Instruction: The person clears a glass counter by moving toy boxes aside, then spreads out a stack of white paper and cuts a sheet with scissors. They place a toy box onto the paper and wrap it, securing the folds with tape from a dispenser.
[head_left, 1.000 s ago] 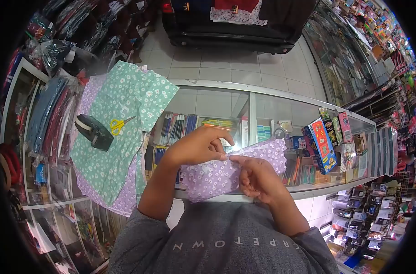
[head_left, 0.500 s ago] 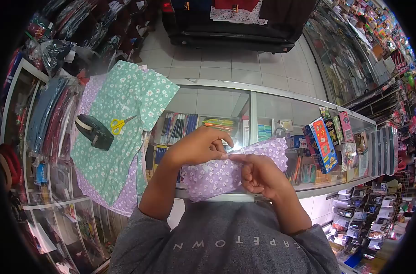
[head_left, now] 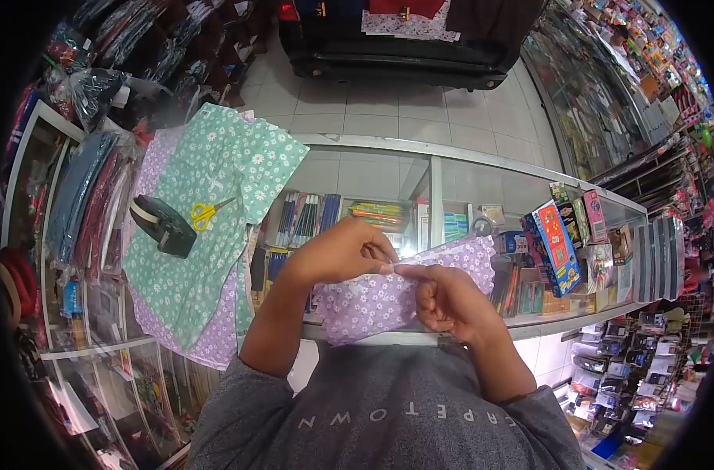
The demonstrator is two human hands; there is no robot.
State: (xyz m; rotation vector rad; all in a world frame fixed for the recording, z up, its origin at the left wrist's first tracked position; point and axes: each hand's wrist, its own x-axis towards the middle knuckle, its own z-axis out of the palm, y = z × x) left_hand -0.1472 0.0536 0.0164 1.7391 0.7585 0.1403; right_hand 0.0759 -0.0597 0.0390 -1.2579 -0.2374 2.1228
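A bundle in purple wrapping paper (head_left: 372,309) with white flowers lies on the glass counter in front of me. At its upper edge, my left hand (head_left: 345,251) has thumb and fingertips pinched together on the fold. My right hand (head_left: 455,301) meets it there, the index finger stretched along the edge and the other fingers curled in over the paper. The two fingertips nearly touch, and whatever small piece lies between them is hard to see. To the left, yellow scissors (head_left: 202,215) and a black tape dispenser (head_left: 165,227) rest on green flowered sheets (head_left: 216,172).
The glass counter (head_left: 372,142) holds pens and stationery under its top. Toy boxes (head_left: 556,247) stand on its right part. Packed garments (head_left: 83,207) are stacked at the left. Beyond the tiled floor (head_left: 357,110) is a black car's rear (head_left: 396,69).
My left fingers have curled in slightly closer at the paper's upper edge. Otherwise the hands and the bundle stay almost where they were.
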